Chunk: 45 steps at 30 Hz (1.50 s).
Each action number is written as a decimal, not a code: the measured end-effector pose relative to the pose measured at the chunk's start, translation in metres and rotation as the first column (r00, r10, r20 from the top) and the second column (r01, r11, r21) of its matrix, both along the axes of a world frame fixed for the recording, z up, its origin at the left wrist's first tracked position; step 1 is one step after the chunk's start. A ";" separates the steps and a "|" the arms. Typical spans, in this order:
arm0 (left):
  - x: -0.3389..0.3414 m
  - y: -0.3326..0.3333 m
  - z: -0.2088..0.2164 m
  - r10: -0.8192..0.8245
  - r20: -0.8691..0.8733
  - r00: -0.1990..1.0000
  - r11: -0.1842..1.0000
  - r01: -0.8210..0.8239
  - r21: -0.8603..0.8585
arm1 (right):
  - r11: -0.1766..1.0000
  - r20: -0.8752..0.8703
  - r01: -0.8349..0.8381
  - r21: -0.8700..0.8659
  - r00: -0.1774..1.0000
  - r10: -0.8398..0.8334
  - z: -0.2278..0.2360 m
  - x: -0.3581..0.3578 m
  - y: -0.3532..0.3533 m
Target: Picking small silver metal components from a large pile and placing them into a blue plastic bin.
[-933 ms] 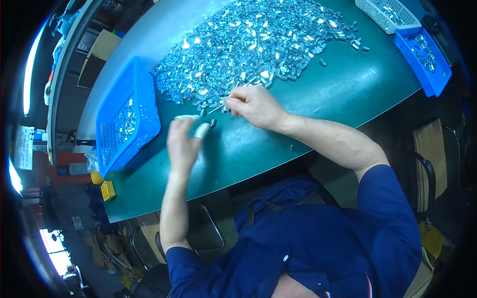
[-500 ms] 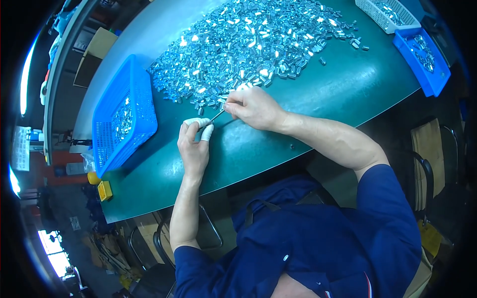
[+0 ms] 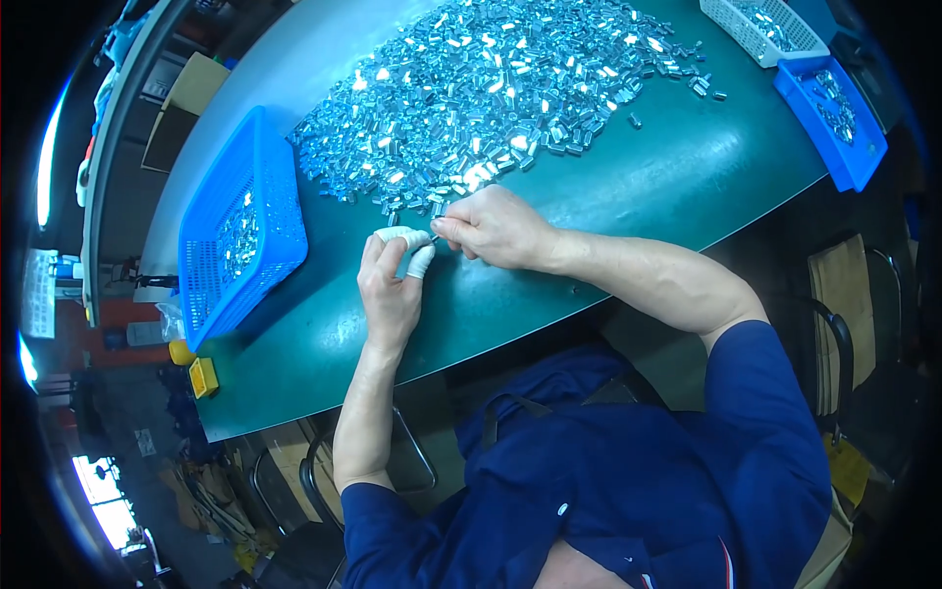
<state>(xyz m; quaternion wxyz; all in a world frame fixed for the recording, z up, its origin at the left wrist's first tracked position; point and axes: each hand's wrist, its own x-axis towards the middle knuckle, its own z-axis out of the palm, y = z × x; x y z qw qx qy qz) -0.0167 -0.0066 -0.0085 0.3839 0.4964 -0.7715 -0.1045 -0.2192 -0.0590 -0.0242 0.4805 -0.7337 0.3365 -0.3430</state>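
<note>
Rod (image 3: 435,239), inward of the surface's (image 3: 638,187) near edge!
Likely light, stiff, best end-pinched: right hand (image 3: 498,232) has it; left hand's (image 3: 391,300) grip unclear.

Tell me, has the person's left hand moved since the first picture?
Yes. The left hand has moved right, farther from the blue basket on the table.

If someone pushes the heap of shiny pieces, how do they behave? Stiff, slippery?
Likely stiff: the shiny pieces look like hard metal. Probably slippery too, given their smooth glint and the glossy green tabletop. Heaped loose with nothing around them, they may scatter outward; one stray piece lies apart.
</note>
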 end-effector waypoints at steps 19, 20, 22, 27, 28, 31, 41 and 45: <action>0.019 -0.014 0.063 -0.078 0.384 0.920 0.992 0.111 -0.066 | 0.995 0.226 0.104 -0.008 0.969 -0.099 0.002 0.005 0.007; 0.026 -0.015 0.062 -0.029 0.344 0.938 0.997 0.050 -0.053 | 0.941 0.224 0.228 -0.252 0.959 -0.173 0.001 0.003 0.004; 0.044 -0.021 0.065 0.043 0.346 0.937 0.998 -0.021 -0.067 | 0.937 0.282 0.280 -0.209 0.935 -0.216 0.002 -0.003 -0.006; 0.118 -0.038 0.097 0.451 0.418 0.789 0.881 -0.317 -0.351 | 0.966 0.329 0.257 0.000 0.913 -0.243 0.012 -0.006 -0.006; 0.126 -0.039 0.098 0.542 0.433 0.720 0.826 -0.363 -0.431 | 0.965 0.322 0.261 0.014 0.913 -0.251 0.013 -0.007 -0.004; 0.097 -0.042 0.080 0.378 0.356 0.855 0.905 -0.260 -0.336 | 0.957 0.320 0.289 0.036 0.904 -0.285 0.010 -0.010 -0.007; 0.036 -0.035 -0.008 0.234 0.109 0.966 0.941 -0.253 0.226 | 0.982 0.088 0.187 0.022 0.978 -0.188 0.002 -0.005 -0.009; 0.031 -0.028 -0.008 0.342 -0.583 0.737 0.829 0.055 0.556 | 0.983 0.083 0.165 -0.074 0.984 -0.159 -0.001 0.000 -0.004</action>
